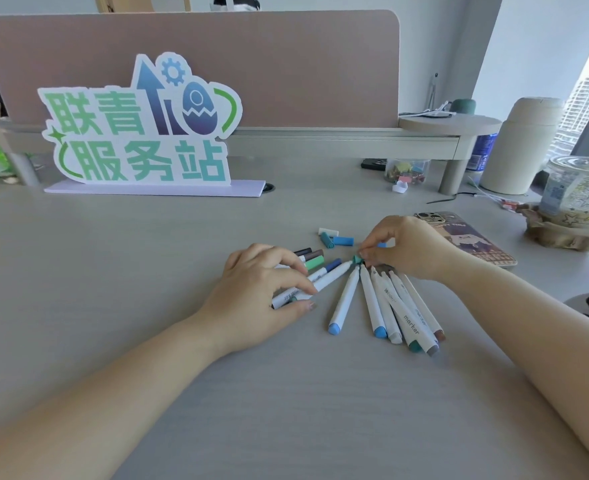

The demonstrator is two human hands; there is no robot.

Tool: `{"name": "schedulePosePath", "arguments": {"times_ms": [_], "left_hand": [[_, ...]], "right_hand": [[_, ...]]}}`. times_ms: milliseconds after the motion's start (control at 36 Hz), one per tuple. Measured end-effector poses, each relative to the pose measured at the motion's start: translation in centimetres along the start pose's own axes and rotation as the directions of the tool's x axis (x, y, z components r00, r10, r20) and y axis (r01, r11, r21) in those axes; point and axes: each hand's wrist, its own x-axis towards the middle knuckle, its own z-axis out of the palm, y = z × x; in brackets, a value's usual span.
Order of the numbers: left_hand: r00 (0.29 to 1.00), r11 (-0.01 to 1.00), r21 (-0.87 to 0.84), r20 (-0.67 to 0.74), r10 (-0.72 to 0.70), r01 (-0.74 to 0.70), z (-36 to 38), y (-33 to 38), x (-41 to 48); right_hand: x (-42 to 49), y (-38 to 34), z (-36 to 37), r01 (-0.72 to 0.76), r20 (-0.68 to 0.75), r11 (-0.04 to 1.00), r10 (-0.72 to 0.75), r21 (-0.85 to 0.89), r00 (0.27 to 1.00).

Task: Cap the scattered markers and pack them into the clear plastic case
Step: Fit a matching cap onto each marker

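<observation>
Nearest us, across the bottom of the frame, is the bare desk, with both forearms reaching up over it. Just below centre, a fan of markers lies with coloured ends toward us. Their far ends look uncapped and gather under the right wrist.

Left of the fan, the left hand pinches a white marker by its barrel between the thumb and curled fingers. The marker is held low to the desk with its tip pointing up and right. At that tip the right hand pinches a teal cap in its fingertips. We cannot tell whether the cap is seated or only touching. A bit of blue also shows among those fingers, and we cannot identify it.

Beyond the left knuckles lie some capped markers, and just above centre are three loose caps. A phone lies to the right of the right hand. Farther back, a paper sign stands at upper left and a drink cup at the right edge. We see no clear case anywhere.

We see a few ways this could go wrong:
- The cap could go on crooked or only halfway, because the marker is held far back from its tip, and it would then pop off during packing.
- The right wrist sits over the open tips, so a shift could smear ink or send the markers rolling.
- The loose caps are round and could roll away if nudged.
- With similar blues about, a cap could end up on the wrong marker.
</observation>
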Motion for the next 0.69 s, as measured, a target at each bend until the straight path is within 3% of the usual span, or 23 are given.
{"name": "schedulePosePath", "arguments": {"times_ms": [139,361,694], "left_hand": [[0.997,0.998,0.011,-0.037,-0.065,0.066,-0.2,0.0,0.2],[0.985,0.983,0.075,-0.051,-0.165,0.168,0.0,0.0,0.3],[0.959,0.973,0.071,-0.198,-0.204,0.222,-1.2,-0.7,0.3]], "right_hand": [[-0.1,-0.5,-0.1,0.012,-0.024,0.995,-0.015,-0.104,1.0],[0.0,-0.8,-0.3,0.094,0.13,0.957,-0.06,-0.274,0.99],[0.0,-0.2,-0.2,0.102,0.152,0.968,-0.068,-0.229,0.986]]}}
